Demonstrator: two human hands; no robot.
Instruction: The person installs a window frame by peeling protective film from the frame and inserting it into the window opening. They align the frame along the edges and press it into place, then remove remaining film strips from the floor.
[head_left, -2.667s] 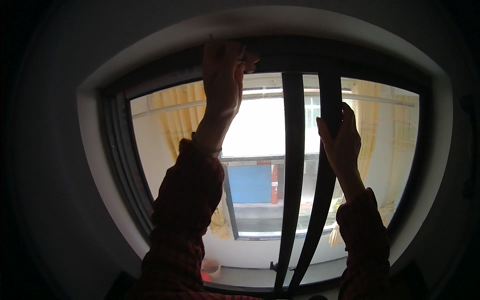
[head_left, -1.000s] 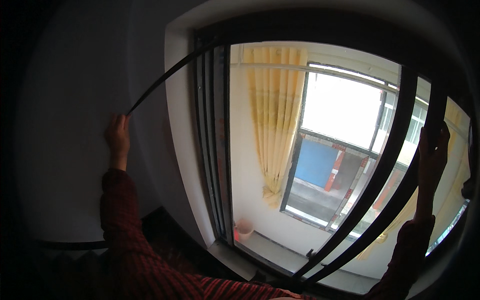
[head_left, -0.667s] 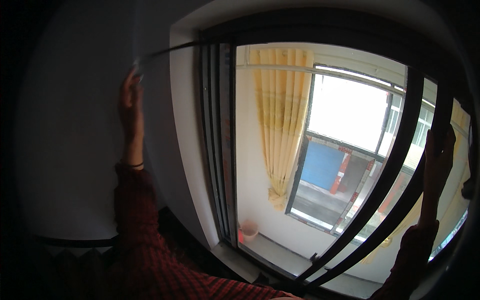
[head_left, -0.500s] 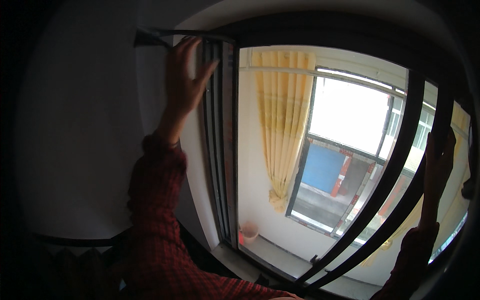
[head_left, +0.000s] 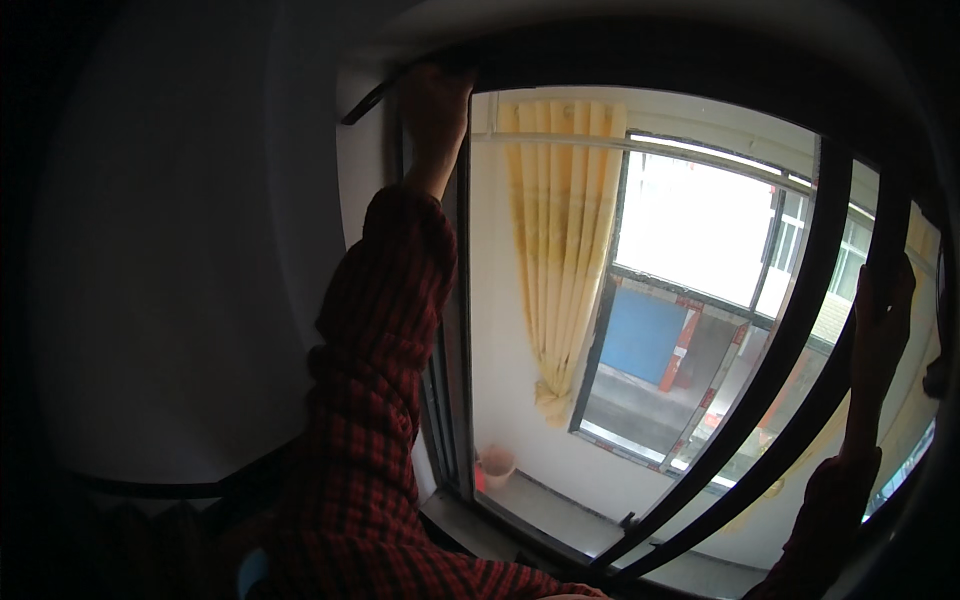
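My left hand (head_left: 437, 108) is raised to the upper left corner of a dark sliding window frame (head_left: 640, 62). Its fingers are closed against the top bar, round a thin dark strip (head_left: 368, 104) whose loose end sticks out to the left; the fingertips are partly hidden in shadow. At the right, my right hand (head_left: 880, 310) grips the dark upright of a window sash (head_left: 888, 225), with fingers pointing up along it. Two curved-looking dark sash uprights stand side by side there. Both sleeves are red and black checked.
Beyond the glass hang a yellow curtain (head_left: 565, 230) and a second window (head_left: 700, 230). A pinkish bucket (head_left: 496, 462) shows at the lower left behind the glass. Dark track grooves run down the left jamb, beside a shaded wall (head_left: 180, 280).
My left hand has moved right and up to the frame's corner, closing there. The strip's loose end now reaches less far left and tilts down. My right hand stays on the sash.
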